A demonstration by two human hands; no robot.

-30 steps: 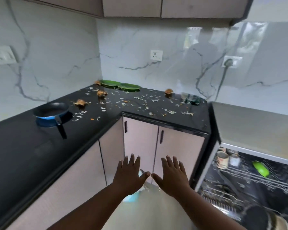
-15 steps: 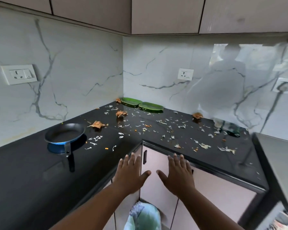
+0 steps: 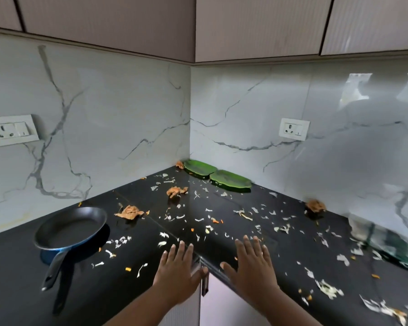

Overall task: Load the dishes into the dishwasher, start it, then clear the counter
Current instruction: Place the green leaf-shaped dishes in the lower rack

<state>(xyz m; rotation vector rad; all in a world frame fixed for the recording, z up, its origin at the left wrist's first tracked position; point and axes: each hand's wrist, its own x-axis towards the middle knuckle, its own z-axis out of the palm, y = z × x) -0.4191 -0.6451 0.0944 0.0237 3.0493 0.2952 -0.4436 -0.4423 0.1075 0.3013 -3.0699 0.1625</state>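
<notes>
I look down on the L-shaped glossy black stone bench (image 3: 257, 274), and the risk begins with its surface: it is strewn from corner to edge with pale shreds and orange crumbs of food waste (image 3: 243, 214), so a broad sweep could, I judge, push scraps over the inner edge and onto the floor. Next down in size, the round black frying pan with a blue underside and dark handle (image 3: 71, 228) sits on the left run of the bench, its handle pointing toward the front edge; a careless forearm could catch it and spin it off. The two flat green leaf-shaped plates (image 3: 216, 176) lie side by side against the back wall near the corner, well apart from the hands, so they mean a long reach across the mess, which could drag a sleeve or wrist through it. At the far right something glassy and greenish stands, too blurred for me to name. My left hand (image 3: 178, 270) and right hand (image 3: 252, 267) hover flat, palms down, fingers straight and spread, holding nothing, over the inner corner of the bench. Compared with a second ago, the view has lifted: the open dishwasher at the right has gone out of sight, and both hands have risen from in front of the cabinet doors to bench height.
</notes>
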